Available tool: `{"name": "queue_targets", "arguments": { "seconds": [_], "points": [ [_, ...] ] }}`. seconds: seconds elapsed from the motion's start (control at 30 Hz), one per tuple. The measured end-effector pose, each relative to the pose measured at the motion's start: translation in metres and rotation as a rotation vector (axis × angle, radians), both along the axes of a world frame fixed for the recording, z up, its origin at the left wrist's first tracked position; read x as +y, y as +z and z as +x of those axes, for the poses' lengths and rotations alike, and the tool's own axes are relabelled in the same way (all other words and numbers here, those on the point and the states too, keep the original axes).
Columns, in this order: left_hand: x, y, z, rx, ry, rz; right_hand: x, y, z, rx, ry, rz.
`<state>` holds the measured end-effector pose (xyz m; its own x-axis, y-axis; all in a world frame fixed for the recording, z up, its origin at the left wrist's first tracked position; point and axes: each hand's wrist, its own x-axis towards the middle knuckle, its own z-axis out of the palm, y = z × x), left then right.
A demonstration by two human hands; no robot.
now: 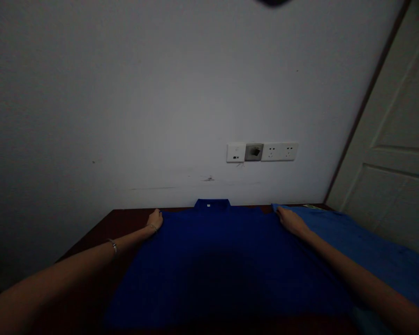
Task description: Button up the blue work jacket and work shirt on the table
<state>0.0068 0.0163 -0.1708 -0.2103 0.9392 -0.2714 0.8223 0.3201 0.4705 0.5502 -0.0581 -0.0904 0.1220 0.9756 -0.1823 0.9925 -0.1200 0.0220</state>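
A dark blue collared shirt (216, 237) lies spread over the table, its collar pointing to the wall and a small white label showing inside the neck. At its upper left corner, my left hand (155, 218) is closed on the shirt's edge; a bracelet is on that arm. My right hand (291, 221) grips the shirt near its upper right corner, with the fingers curled and partly hidden. A lighter blue cloth (352, 242) lies to the right, partly beneath my right arm. The near part of the shirt is in deep shadow.
The dark red-brown table (125, 218) meets a pale wall (160, 116). A row of sockets and switches (279, 151) is set in the wall above it. A white panelled door (398, 139) stands at the right.
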Motion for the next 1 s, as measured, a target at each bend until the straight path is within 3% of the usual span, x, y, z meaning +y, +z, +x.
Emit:
{"name": "queue_targets", "arguments": {
  "seconds": [0.17, 0.5, 0.67, 0.8, 0.9, 1.0],
  "points": [
    [-0.008, -0.016, -0.002, 0.067, -0.113, -0.03, -0.016, -0.013, -0.005, -0.129, 0.045, -0.068],
    [-0.001, -0.008, -0.009, 0.123, -0.193, 0.016, 0.015, -0.009, -0.012, -0.225, 0.036, 0.027],
    [-0.004, -0.013, -0.009, 0.184, -0.234, -0.101, 0.019, -0.025, -0.02, -0.3, 0.11, 0.001],
    [-0.003, -0.012, -0.005, 0.282, -0.343, -0.166, 0.018, -0.034, -0.023, -0.305, 0.146, -0.031],
    [-0.002, -0.006, -0.004, 0.347, -0.379, -0.187, 0.017, -0.029, -0.021, -0.287, 0.133, -0.058],
    [-0.007, 0.008, -0.01, 0.372, -0.34, -0.202, 0.007, -0.011, -0.014, -0.255, 0.088, -0.03]
  ]
}}
